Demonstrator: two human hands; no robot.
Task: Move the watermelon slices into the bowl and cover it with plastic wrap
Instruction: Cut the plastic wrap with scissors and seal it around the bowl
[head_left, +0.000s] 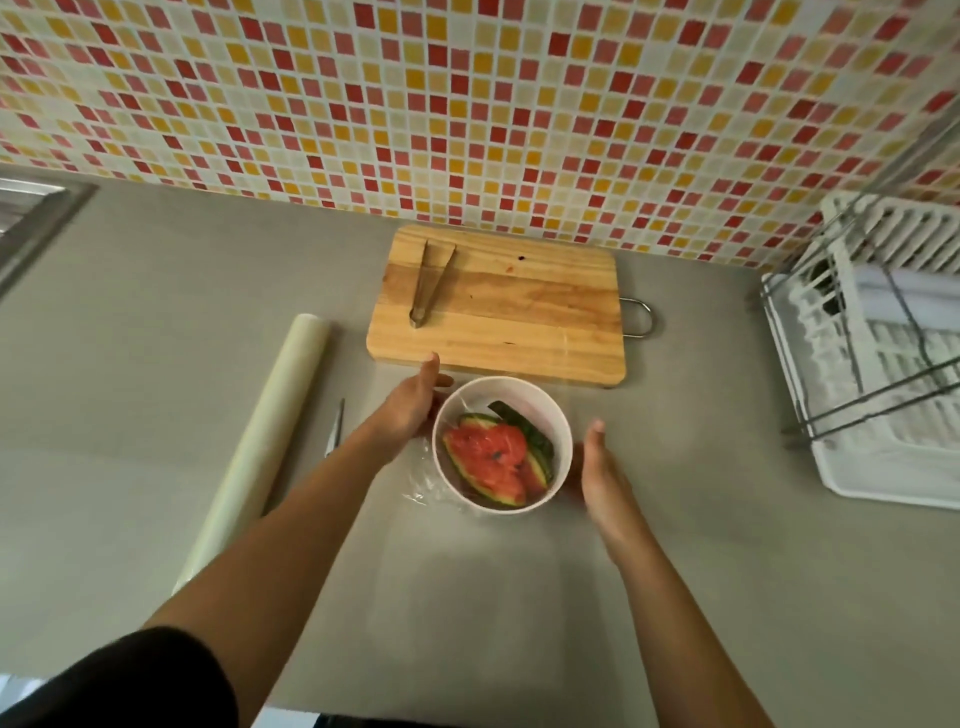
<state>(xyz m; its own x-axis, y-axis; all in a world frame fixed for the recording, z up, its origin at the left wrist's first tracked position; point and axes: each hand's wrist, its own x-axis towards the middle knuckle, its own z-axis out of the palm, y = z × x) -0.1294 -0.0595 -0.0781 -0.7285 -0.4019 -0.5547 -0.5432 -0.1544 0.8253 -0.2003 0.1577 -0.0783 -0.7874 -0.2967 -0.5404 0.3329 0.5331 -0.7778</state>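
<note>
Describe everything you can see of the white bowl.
The bowl is round, white and smooth, upright on the grey counter just in front of the wooden cutting board. It holds watermelon slices with red flesh and green rind. Clear plastic wrap covers its top and bunches at its left side. The left hand rests against its left wall; the right hand is open beside its right wall, contact unclear.

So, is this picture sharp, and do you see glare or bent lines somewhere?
In the head view, the rows of the tiled wall splay outward, wide-angle distortion; the dish rack at the right edge looks stretched and soft; the plastic wrap glints beside the bowl; the right hand is slightly blurred; the light is even, with faint shadows.
</note>
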